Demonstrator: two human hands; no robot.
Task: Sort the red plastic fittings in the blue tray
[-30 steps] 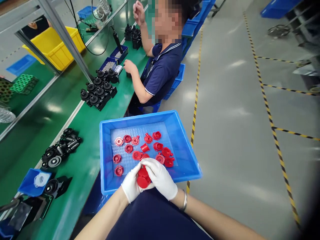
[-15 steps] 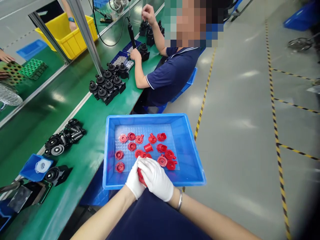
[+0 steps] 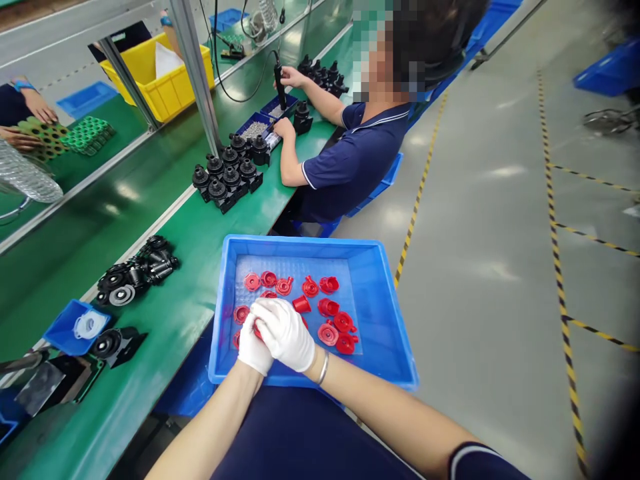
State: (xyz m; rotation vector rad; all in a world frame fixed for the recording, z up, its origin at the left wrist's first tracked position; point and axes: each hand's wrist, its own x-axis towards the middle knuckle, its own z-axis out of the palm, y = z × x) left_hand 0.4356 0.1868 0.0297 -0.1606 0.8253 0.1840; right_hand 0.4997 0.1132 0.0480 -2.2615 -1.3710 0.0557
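Both hands wear white gloves and are closed together around a red plastic part (image 3: 257, 331), mostly hidden by the fingers. My left hand (image 3: 254, 350) wraps it from the left and below. Over it from the right lies my right hand (image 3: 287, 335), fingers curled across the top. They hover above the near left part of a blue plastic bin (image 3: 310, 244). Several loose red round parts, some with a side spout, lie on the bin's floor, among them a red disc-shaped part (image 3: 328, 335) and a red cup-like part (image 3: 301, 305).
Left of the bin runs a green workbench (image 3: 193, 287) with a heap of black parts (image 3: 137, 272), a small blue box (image 3: 67, 328) and grouped black assemblies (image 3: 230, 175). Beyond, a co-worker (image 3: 350, 157) holds a black power screwdriver (image 3: 280, 85). A yellow crate (image 3: 173, 93) stands behind.
My closed hands have moved left within the bin, still around the red part. The view has shifted slightly. The co-worker's raised hand has come down onto the screwdriver.
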